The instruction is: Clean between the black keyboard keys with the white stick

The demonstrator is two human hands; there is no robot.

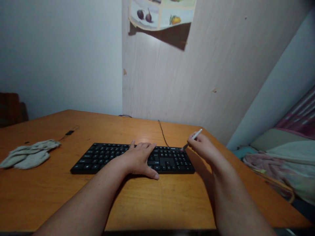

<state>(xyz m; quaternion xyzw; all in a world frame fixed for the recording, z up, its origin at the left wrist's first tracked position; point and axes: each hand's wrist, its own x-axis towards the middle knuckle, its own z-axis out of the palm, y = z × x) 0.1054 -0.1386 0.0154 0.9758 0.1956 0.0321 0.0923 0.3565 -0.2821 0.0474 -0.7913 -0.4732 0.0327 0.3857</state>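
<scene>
A black keyboard [168, 164] lies flat on the wooden table, its keys facing up. Across its middle rests my left hand [140, 159], fingers spread over the keys and thumb at the front edge, covering part of the keys. My right hand [200, 144] is closed around a thin brush [197, 133] with a pale handle, just beyond the keyboard's right end. The brush slants down to the left, and its tip is at the upper keys of the number pad.
A crumpled pale cloth [31, 154] lies on the table [159, 200] at the left, near a small black object [70, 132] with a thin cord. A black cable [162, 132] runs behind the keyboard. Bedding [278, 164] is beyond the table's right edge.
</scene>
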